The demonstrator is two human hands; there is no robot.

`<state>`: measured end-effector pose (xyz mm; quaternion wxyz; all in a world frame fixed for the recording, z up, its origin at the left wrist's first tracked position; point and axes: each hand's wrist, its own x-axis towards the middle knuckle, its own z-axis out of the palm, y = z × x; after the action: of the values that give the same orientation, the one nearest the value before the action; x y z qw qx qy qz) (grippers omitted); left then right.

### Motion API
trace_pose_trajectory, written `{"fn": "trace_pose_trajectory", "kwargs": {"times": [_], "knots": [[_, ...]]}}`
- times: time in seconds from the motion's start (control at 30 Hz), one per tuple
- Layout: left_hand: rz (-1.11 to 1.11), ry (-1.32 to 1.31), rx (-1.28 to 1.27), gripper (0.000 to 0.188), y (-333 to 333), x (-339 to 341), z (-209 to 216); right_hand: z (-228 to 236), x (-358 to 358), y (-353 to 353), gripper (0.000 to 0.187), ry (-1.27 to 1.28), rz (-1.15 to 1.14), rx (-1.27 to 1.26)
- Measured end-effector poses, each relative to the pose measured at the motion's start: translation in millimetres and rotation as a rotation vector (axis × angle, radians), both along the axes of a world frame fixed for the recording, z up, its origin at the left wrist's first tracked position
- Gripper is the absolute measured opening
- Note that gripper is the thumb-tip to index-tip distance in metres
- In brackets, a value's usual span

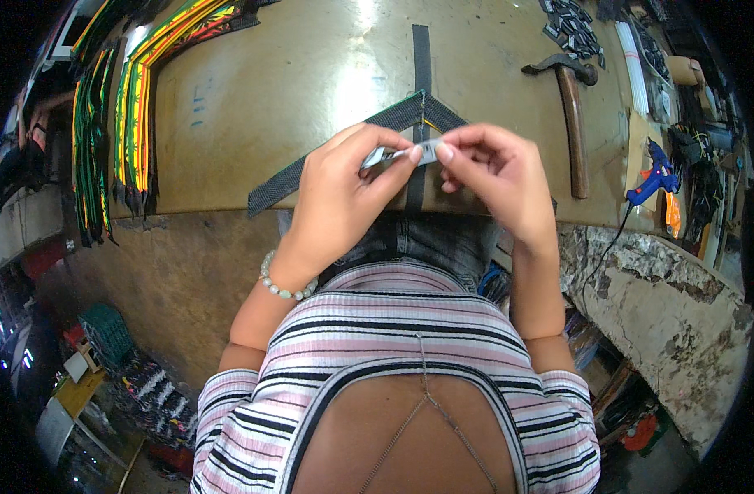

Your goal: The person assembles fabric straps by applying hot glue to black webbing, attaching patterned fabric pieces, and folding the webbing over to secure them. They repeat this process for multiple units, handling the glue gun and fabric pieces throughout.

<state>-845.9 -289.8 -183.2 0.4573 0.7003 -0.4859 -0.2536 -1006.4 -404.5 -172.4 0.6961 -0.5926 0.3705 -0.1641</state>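
Between my two hands is a small whitish strip, probably a label [429,151], with dark marks on it. My left hand [344,177] pinches its left end between thumb and forefinger, and more of the pale strip shows inside that hand. My right hand [496,169] is closed on the other end. Beneath them a black woven strap [286,186] lies bent into a peak on the table, its right arm partly hidden by my right hand. A straight black strap [421,58] runs away from the peak. Something thin and yellow shows just under the peak.
A hammer [571,123] lies to the right on the table [253,90], below a pile of small dark pieces [573,31]. Farther right are white sticks [631,66] and a blue glue gun [654,177] with its cord hanging down. Colourful patterned straps [134,115] lie at the left.
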Motion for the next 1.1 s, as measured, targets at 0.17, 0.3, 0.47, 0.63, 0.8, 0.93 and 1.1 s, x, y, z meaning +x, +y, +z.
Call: {"fn": "trace_pose_trajectory", "kwargs": {"times": [0.17, 0.3, 0.47, 0.63, 0.8, 0.93, 1.1], "knots": [[0.047, -0.228, 0.014, 0.015, -23.7, 10.5, -10.8, -14.2, 21.0, -34.3, 0.020, 0.186, 0.118, -0.372], [0.129, -0.243, 0.100, 0.021, -32.6, 11.4, -19.8, -28.2, 32.2, -44.2, 0.022, 0.281, 0.127, -0.452], [0.148, -0.272, 0.144, 0.018, -31.0, 7.7, -22.8, -30.6, 31.2, -39.9, 0.022, 0.221, 0.070, -0.421], [0.177, -0.281, 0.061, 0.021, -33.5, 7.9, -24.9, -30.8, 35.8, -38.5, 0.022, 0.313, 0.069, -0.453], [0.142, -0.318, 0.103, 0.019, -28.1, 3.8, -21.8, -14.4, 30.4, -25.3, 0.021, 0.262, 0.051, -0.568], [0.136, -0.304, 0.105, 0.015, -18.7, -4.6, -19.0, 6.4, -6.6, 13.0, 0.033, 0.179, 0.345, -0.774], [0.149, -0.301, 0.110, 0.013, -15.6, -10.2, -21.6, -26.0, -17.6, 51.7, 0.050, 0.294, 0.379, -1.203]]}}
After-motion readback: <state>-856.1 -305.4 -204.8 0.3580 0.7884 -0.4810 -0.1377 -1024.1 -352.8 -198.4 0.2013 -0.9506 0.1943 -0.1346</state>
